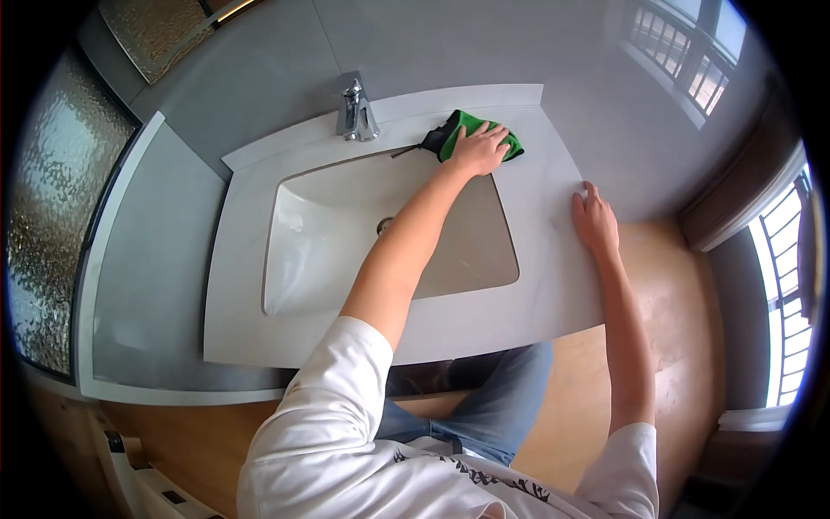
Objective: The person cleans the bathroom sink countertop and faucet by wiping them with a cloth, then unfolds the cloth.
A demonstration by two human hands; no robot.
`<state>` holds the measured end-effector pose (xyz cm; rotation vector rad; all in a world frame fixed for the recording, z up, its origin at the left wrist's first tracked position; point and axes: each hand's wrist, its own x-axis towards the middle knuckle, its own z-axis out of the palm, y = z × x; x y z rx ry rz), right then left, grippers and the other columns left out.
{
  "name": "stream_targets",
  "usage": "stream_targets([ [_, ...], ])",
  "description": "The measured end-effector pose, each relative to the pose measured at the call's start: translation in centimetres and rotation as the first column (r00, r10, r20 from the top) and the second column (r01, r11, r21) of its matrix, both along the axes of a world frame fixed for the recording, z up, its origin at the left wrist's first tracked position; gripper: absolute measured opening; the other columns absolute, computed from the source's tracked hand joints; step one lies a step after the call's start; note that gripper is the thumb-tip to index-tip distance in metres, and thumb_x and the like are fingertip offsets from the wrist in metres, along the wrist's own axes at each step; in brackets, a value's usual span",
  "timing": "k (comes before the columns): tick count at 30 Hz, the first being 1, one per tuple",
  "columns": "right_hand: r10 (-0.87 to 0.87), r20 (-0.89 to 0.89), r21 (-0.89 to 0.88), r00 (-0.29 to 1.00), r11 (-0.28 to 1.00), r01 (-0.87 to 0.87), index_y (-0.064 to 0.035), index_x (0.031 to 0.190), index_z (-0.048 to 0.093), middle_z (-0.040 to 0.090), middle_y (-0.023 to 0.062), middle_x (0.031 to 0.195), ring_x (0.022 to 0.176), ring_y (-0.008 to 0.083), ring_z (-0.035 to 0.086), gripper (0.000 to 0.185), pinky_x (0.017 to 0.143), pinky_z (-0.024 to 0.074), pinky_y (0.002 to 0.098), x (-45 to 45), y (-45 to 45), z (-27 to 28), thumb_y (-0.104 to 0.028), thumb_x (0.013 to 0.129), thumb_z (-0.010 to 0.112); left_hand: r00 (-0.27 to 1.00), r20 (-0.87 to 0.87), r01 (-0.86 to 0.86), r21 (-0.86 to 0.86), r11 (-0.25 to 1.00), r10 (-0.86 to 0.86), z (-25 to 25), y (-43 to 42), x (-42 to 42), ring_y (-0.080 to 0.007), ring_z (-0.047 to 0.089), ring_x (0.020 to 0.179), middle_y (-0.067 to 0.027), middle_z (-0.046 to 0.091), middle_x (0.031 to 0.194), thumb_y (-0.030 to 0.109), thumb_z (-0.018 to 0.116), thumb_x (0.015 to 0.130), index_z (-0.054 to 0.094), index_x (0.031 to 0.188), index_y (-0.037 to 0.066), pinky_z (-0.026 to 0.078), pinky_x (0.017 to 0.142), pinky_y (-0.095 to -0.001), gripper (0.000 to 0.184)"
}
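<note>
My left hand lies with its fingers spread on a green cloth with black parts. It presses the cloth to the white countertop at the sink's back right corner. A dark bunched end of the cloth and a thin strap reach the basin rim. My right hand is at the countertop's right edge, thumb on the top side and fingers curled over the outside. Below my left arm is the white sink basin, with its drain partly hidden by the forearm.
A chrome faucet stands behind the basin, left of the cloth. A low backsplash runs along the grey wall. A textured glass panel is at the left. Wooden floor and a window are at the right.
</note>
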<state>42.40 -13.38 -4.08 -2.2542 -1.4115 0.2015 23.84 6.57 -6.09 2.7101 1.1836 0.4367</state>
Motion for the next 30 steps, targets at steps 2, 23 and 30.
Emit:
stream_targets([
  [2, 0.001, 0.024, 0.038, 1.0, 0.999, -0.002, -0.0029, 0.126, 0.048, 0.064, 0.022, 0.1, 0.097, 0.0383, 0.059, 0.048, 0.085, 0.0458, 0.045, 0.2, 0.1, -0.5, -0.033, 0.089, 0.041, 0.991, 0.057, 0.123, -0.022, 0.992, -0.121, 0.0, -1.5, 0.1, -0.0232, 0.028, 0.137, 0.001, 0.034, 0.146, 0.036, 0.034, 0.096, 0.043, 0.136, 0.019, 0.02, 0.111, -0.0511, 0.044],
  [23, -0.034, 0.04, 0.068, 0.999, 0.997, 0.031, -0.011, 0.124, 0.051, 0.063, 0.0241, 0.1, 0.095, 0.0414, 0.06, 0.044, 0.085, 0.0468, 0.0475, 1.1, 0.7, -1.8, -0.035, 0.09, 0.04, 0.966, 0.002, 0.258, 0.074, 0.963, -0.258, -0.2, -9.7, 1.2, -0.03, 0.025, 0.137, -0.0084, 0.029, 0.148, 0.045, 0.038, 0.094, 0.037, 0.14, 0.015, 0.02, 0.11, -0.0508, 0.055],
  [30, -0.052, 0.049, 0.086, 0.997, 0.995, 0.048, -0.0092, 0.122, 0.053, 0.064, 0.0223, 0.095, 0.089, 0.0402, 0.06, 0.038, 0.081, 0.0479, 0.0469, 0.6, 0.6, -1.3, -0.023, 0.091, 0.036, 0.957, -0.214, -0.192, 0.046, 0.98, 0.197, 0.3, -0.1, 6.6, -0.037, 0.015, 0.139, -0.0113, 0.018, 0.153, 0.048, 0.025, 0.094, 0.022, 0.146, 0.01, 0.011, 0.113, -0.0508, 0.064],
])
